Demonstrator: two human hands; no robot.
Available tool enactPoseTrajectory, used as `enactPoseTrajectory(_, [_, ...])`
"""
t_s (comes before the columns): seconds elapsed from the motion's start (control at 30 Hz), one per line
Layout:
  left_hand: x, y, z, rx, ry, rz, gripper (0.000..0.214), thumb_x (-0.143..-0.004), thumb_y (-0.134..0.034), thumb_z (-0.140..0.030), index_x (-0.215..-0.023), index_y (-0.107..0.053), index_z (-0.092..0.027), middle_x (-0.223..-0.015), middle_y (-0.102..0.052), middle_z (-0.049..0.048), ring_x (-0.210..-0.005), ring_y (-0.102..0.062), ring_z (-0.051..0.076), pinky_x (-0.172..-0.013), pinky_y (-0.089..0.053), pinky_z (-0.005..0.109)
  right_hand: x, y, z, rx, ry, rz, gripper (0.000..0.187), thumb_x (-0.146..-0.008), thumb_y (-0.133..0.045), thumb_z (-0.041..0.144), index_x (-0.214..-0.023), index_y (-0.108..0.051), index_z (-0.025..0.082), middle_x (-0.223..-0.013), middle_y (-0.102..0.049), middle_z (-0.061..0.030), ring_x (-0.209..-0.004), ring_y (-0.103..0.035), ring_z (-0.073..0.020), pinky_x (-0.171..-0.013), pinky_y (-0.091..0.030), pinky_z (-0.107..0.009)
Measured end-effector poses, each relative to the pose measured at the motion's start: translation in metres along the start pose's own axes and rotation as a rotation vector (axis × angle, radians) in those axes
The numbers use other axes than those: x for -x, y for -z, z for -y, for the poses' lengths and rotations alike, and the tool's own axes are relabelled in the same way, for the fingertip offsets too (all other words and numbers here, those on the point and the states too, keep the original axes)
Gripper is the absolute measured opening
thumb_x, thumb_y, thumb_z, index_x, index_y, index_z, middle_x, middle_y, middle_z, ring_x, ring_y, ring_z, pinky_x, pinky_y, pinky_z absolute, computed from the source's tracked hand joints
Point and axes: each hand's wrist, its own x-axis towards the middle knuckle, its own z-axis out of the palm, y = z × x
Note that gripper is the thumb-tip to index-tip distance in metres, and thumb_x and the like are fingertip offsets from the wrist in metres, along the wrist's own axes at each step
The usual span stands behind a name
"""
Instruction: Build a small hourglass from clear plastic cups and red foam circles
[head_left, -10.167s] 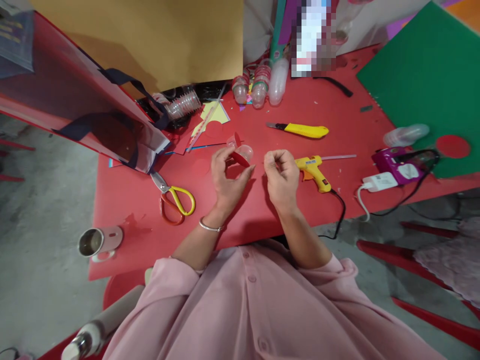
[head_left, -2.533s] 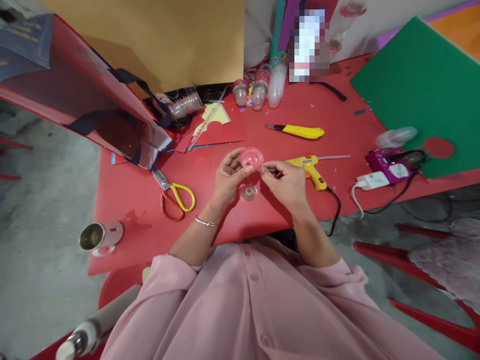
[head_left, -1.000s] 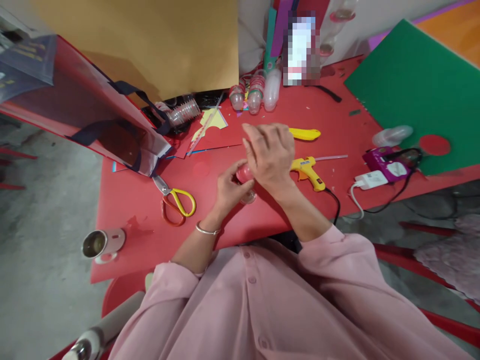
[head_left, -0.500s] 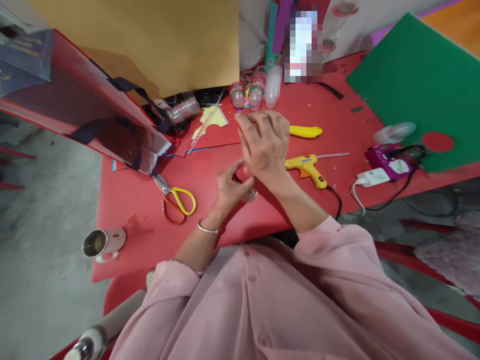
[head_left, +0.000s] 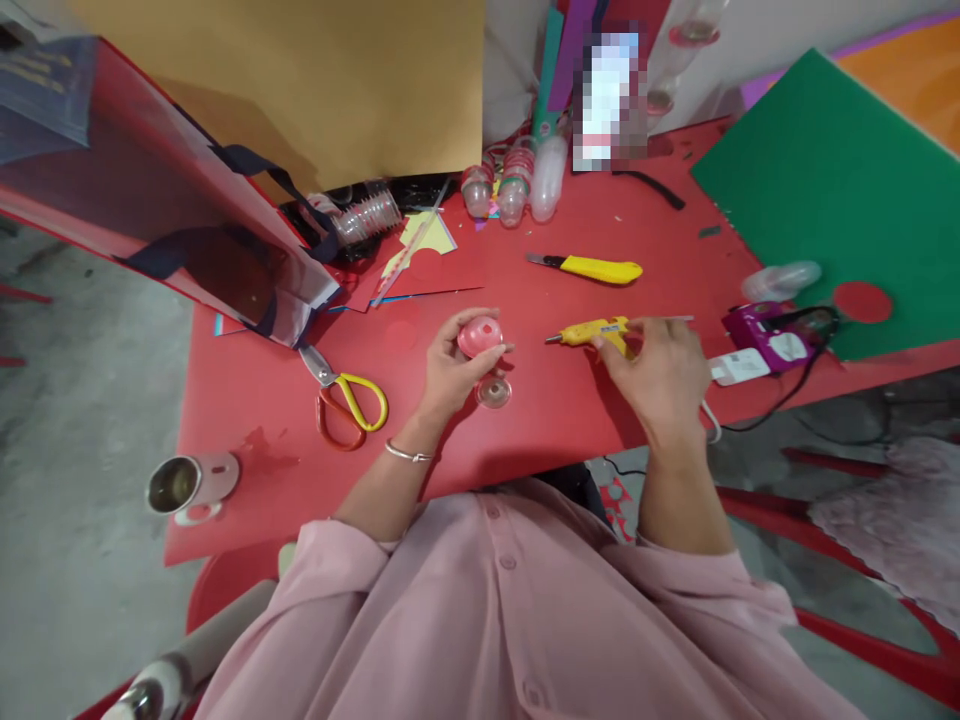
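Note:
My left hand (head_left: 450,372) is closed round a small clear plastic cup (head_left: 480,338) with a red paper disc in it, held just above the red table (head_left: 255,400). A second clear cup piece (head_left: 493,392) lies on the table right under that hand. My right hand (head_left: 660,375) grips the handle of the yellow glue gun (head_left: 589,332), whose nozzle points left toward the cup, a short gap between them.
Scissors with yellow handles (head_left: 346,398) lie left of my hands. A yellow utility knife (head_left: 592,268) lies farther back. Plastic bottle pieces (head_left: 514,185), a red bag (head_left: 172,200), green foam sheet (head_left: 817,180), purple device (head_left: 772,335) and metal mug (head_left: 184,483) ring the table.
My right hand left the cup, where it was pressing on top, and moved right to take hold of the glue gun, which is now turned with its nozzle toward the cup.

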Motion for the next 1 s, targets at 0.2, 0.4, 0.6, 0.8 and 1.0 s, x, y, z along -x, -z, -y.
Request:
enactPoseTrajectory(0.2, [-0.003, 0.005, -0.008, 0.288, 0.208, 0.002, 0.058, -0.072, -0.089, -0.030, -0.122, -0.061, -0.027, -0.122, -0.070, 0.0048, -0.085, -0.079, 0.019, -0.047, -0.054, 0.018, 0.003, -0.006, -0.007, 0.153, -0.067, 0.213, 0.065, -0.090, -0.060, 0.076, -0.113, -0.071, 0.016, -0.109, -0.072, -0.0215, -0.099, -0.066, -0.0363, -0.075, -0.047, -0.041])
enactPoseTrajectory(0.4, [-0.010, 0.014, -0.014, 0.411, 0.290, -0.037, 0.046, -0.089, -0.065, -0.042, -0.132, -0.060, -0.028, -0.122, -0.070, 0.0067, -0.089, -0.076, 0.021, -0.049, -0.055, 0.022, 0.000, 0.001, 0.000, 0.157, -0.069, 0.317, 0.060, -0.086, -0.067, 0.068, -0.114, -0.070, 0.015, -0.115, -0.070, -0.0244, -0.109, -0.063, -0.0416, -0.079, -0.047, -0.045])
enactPoseTrajectory(0.6, [-0.009, 0.010, -0.014, 0.400, 0.296, -0.074, 0.061, -0.090, -0.074, -0.044, -0.147, -0.053, -0.035, -0.123, -0.072, 0.0067, -0.086, -0.077, 0.020, -0.056, -0.055, 0.023, -0.003, 0.002, -0.016, -0.171, -0.177, 0.347, 0.036, -0.082, -0.068, 0.054, -0.098, -0.072, 0.022, -0.098, -0.072, -0.0137, -0.093, -0.065, -0.0322, -0.078, -0.046, -0.042])
enactPoseTrajectory(0.8, [-0.003, 0.009, -0.017, 0.445, 0.280, -0.019, 0.056, -0.082, -0.084, -0.043, -0.133, -0.064, -0.028, -0.121, -0.073, 0.0061, -0.092, -0.077, 0.020, -0.067, -0.058, 0.026, 0.005, 0.035, 0.009, -0.599, -0.172, 0.190, 0.044, -0.077, -0.075, 0.055, -0.106, -0.064, 0.024, -0.089, -0.070, -0.0015, -0.076, -0.062, -0.0222, -0.069, -0.046, -0.036])
enactPoseTrajectory(1.0, [-0.001, 0.011, -0.012, 0.449, 0.223, 0.033, 0.064, -0.076, -0.089, -0.055, -0.131, -0.067, -0.031, -0.121, -0.076, 0.0052, -0.088, -0.077, 0.019, -0.063, -0.056, 0.024, 0.000, 0.056, 0.065, -0.408, 0.022, -0.051, 0.039, -0.080, -0.073, 0.052, -0.106, -0.064, 0.024, -0.081, -0.069, -0.0027, -0.074, -0.064, -0.0238, -0.071, -0.051, -0.038])
